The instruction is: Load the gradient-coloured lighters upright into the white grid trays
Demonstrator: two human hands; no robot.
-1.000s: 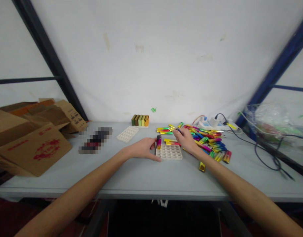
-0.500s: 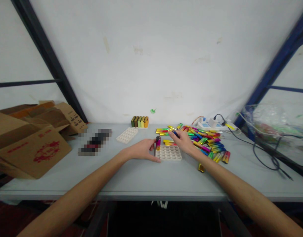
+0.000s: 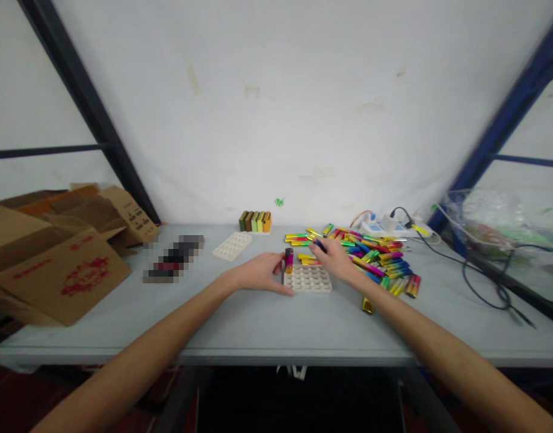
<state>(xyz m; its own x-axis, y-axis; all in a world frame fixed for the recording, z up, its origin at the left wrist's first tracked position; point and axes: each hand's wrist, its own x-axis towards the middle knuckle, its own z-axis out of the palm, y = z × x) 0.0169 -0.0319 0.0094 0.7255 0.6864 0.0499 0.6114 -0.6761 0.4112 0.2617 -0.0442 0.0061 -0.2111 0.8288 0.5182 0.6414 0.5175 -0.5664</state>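
Note:
My left hand [image 3: 260, 273] curves around the left end of a white tray with round holes [image 3: 308, 287], thumb at its front corner and fingers by its back corner. A purple and gold lighter [image 3: 289, 261] stands upright at the tray's back left corner, beside my fingertips. Something reddish shows at these fingers; its kind is unclear. My right hand [image 3: 334, 257] is closed on a dark blue lighter [image 3: 320, 245], partly covered by the fingers, just behind the tray. Under and beyond this hand spreads a pile of shiny coloured lighters [image 3: 389, 258].
A second holed tray [image 3: 232, 246] lies back left. Near the wall, a tray of upright lighters [image 3: 255, 222]. Open cardboard boxes [image 3: 64, 258] and a pixelated dark object [image 3: 174, 260] are left. A power strip [image 3: 389, 226], black cables [image 3: 484, 294] and clear plastic bags [image 3: 497, 210] are right.

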